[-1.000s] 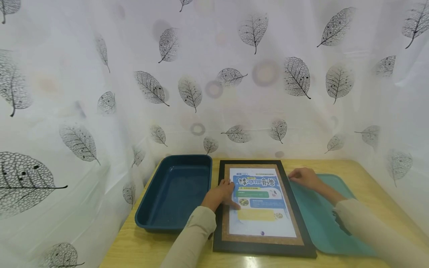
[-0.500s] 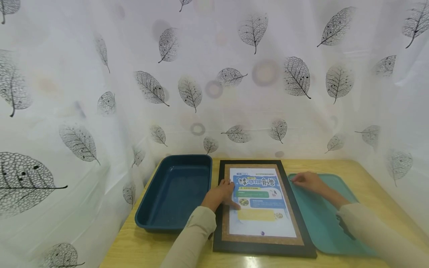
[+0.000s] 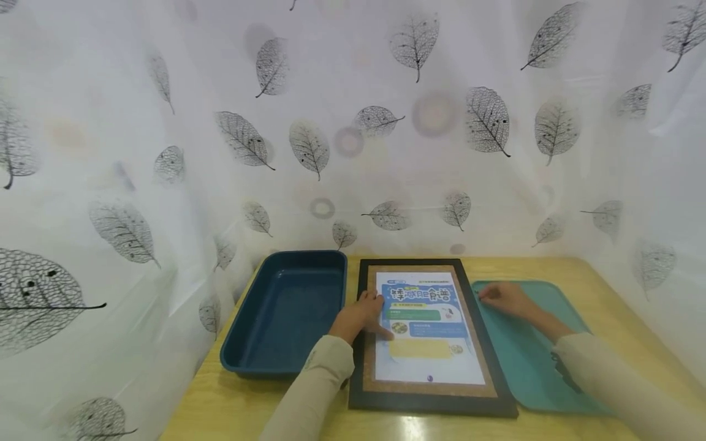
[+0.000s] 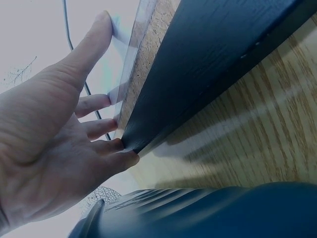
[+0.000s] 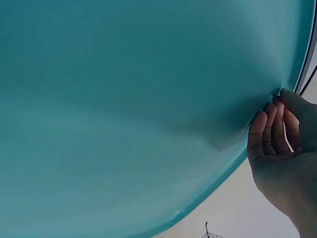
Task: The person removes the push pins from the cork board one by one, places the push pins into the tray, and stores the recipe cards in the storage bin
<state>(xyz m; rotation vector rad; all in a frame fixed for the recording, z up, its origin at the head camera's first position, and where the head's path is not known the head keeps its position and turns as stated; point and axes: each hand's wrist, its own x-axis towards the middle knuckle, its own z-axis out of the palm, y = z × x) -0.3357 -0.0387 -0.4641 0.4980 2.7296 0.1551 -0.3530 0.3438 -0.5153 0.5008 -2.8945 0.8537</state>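
Note:
My left hand [image 3: 361,315] rests with spread fingers on the left side of a black-framed cork board [image 3: 436,404]. A sheet of printed paper [image 3: 408,367] lies on the cork. In the left wrist view, the fingers [image 4: 101,131] lie across the frame's edge, with the thumb over the paper. My right hand [image 3: 504,298] is at the far left corner of a teal tray [image 3: 535,355]. Its thumb [image 5: 290,99] and forefinger come together at the tray's inner edge. Something small and dark shows by the fingertips, too small to make out.
A deep dark-blue basin [image 3: 281,331] stands left of the board, close to my left forearm. All stand on a wooden table [image 3: 231,410]. The board's right edge runs alongside the teal tray. A white leaf-print curtain [image 3: 353,153] hangs behind and at both sides.
My right hand has moved slightly right from the board's edge onto the tray's corner, then held there. My left hand stays on the board. The head view has shifted slightly.

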